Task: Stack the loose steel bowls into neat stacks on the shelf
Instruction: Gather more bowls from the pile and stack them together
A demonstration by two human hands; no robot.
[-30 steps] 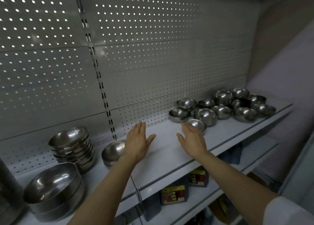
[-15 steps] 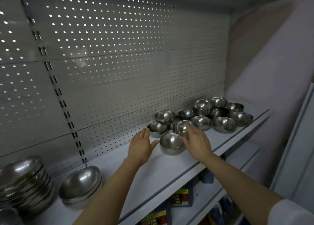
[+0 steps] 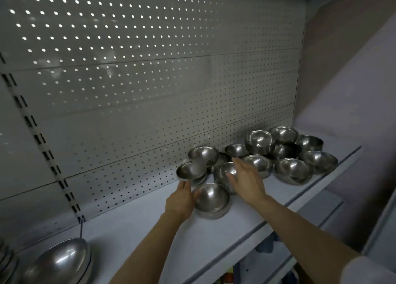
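Several small loose steel bowls lie in a jumbled cluster at the right end of the white shelf, some tilted on each other. The nearest bowl sits upright in front of the cluster. My left hand is open and rests against that bowl's left side, fingertips just below another small bowl. My right hand is open with fingers spread, laid on a tilted bowl just behind the nearest one.
Larger steel bowls are nested at the shelf's near left end. A perforated metal back panel rises behind the shelf. A plain wall closes the right side. A lower shelf juts out below.
Both hands have moved forward and right to the bowl cluster. The left hand now touches the nearest bowl and the right hand lies on the bowl behind it.
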